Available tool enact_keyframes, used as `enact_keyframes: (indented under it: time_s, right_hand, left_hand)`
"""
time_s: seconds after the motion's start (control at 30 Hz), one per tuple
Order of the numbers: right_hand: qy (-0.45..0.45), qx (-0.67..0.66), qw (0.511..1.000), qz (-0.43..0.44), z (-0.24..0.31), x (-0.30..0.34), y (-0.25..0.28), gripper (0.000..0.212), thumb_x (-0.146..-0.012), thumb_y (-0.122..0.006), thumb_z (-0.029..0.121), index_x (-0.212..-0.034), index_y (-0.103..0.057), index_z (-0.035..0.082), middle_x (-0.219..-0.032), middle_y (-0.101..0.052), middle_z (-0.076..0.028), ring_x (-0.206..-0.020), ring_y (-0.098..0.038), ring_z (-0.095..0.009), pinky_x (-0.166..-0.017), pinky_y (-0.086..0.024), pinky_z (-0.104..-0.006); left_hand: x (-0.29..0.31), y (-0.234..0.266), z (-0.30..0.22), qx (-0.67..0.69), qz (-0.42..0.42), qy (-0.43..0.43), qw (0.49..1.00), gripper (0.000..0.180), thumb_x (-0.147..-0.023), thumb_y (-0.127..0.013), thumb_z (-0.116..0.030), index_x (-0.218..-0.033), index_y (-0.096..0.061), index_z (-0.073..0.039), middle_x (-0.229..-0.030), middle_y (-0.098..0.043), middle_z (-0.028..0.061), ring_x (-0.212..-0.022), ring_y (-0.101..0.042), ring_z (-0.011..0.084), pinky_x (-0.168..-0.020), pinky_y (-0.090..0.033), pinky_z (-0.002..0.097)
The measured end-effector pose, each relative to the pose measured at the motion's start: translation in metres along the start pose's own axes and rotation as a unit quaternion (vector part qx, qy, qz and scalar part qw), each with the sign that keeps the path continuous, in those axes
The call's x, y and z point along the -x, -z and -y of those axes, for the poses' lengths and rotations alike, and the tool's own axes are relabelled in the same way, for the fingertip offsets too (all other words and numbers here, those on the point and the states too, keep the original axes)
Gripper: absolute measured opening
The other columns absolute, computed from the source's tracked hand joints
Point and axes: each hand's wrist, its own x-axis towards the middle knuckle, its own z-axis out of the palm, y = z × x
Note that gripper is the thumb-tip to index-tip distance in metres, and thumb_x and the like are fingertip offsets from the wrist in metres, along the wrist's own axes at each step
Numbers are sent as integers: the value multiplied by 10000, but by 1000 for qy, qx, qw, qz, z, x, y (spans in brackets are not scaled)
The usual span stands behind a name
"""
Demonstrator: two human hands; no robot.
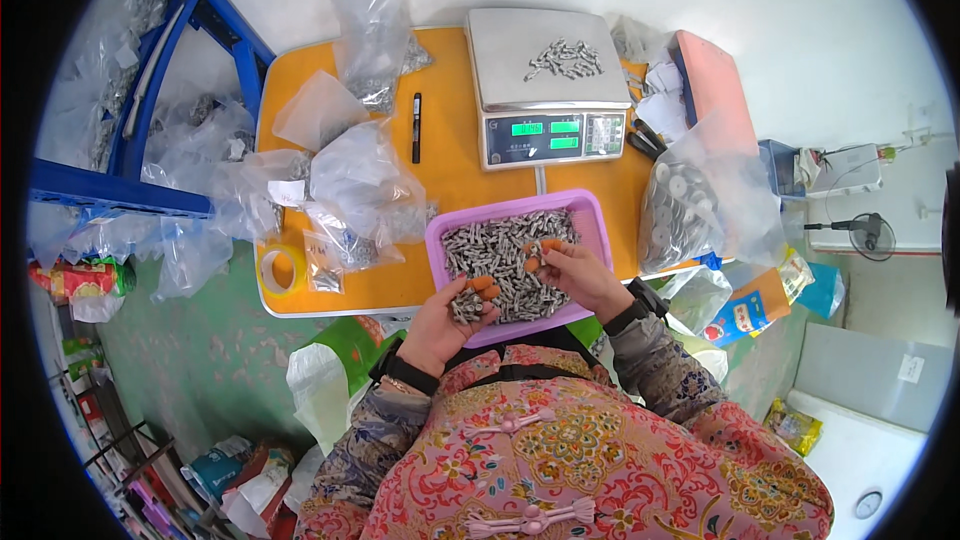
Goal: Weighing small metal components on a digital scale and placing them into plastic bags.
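Left hand, palm up, cups a small heap of short grey metal parts at the near edge of a pink tray, its fingertips wearing orange rubber caps. Right hand pinches one or two of the same parts between capped fingers (which exactly is too small to tell) above the tray's fill. Beyond, on the orange table, a grey weighing scale carries another little pile; clear plastic bags lie to the left
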Motion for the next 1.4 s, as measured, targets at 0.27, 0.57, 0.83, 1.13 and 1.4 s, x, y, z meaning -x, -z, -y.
enact_keyframes:
  time_s: [0.27, 0.57, 0.83, 1.13, 1.4]
  right_hand:
    - [86, 205, 975, 27, 42, 31, -69, 229, -887, -568, 90, -1108, -588, 32, -1030, -615, -20, -1000, -561, -128, -886, -427, -267]
    - [245, 311, 913, -98, 61, 9, -22, 208, -869, -587, 98, -1071, -628, 74, -962, -626, -18, -849, -557, -91, -745, -444, -246]
    - [199, 216, 941, -170, 81, 6, 32, 218, -910, -522, 82, -1087, -593, -23, -993, -633, -51, -894, -574, -101, -803, -450, -229]
    - [119, 163, 962, -183, 62, -5, 91, 202, -899, -509, 41, -1064, -602, -30, -1005, -642, -67, -934, -586, -123, -843, -452, -250]
    - [-3, 195, 960, -203, 80, 11, 113, 221, -909, -484, 62, -1072, -595, -38, -1002, -648, -102, -954, -594, -160, -835, -441, -275]
  left_hand:
    - [-10, -30, 2, -19, 39, -5, 999, 334, -964, -414, -220, -1162, -506, 33, -1057, -605, 167, -945, -609, 278, -911, -487, 474]
    - [-33, -80, -19, 9, 74, -22, 997, 341, -962, -413, -209, -1196, -481, 29, -1166, -560, 185, -1084, -549, 326, -968, -441, 518]
    - [-75, -120, -55, 40, 74, -96, 992, 317, -949, -438, -158, -1190, -485, 43, -1151, -562, 191, -1031, -566, 315, -883, -502, 420]
    - [-175, -160, -91, -20, 12, -328, 944, 276, -928, -485, -100, -1166, -513, 38, -1139, -563, 154, -975, -552, 224, -849, -467, 312]
    - [-228, -183, -114, -40, 13, -409, 911, 348, -946, -436, -120, -1250, -432, 50, -1226, -502, 178, -1128, -485, 266, -1014, -382, 370]
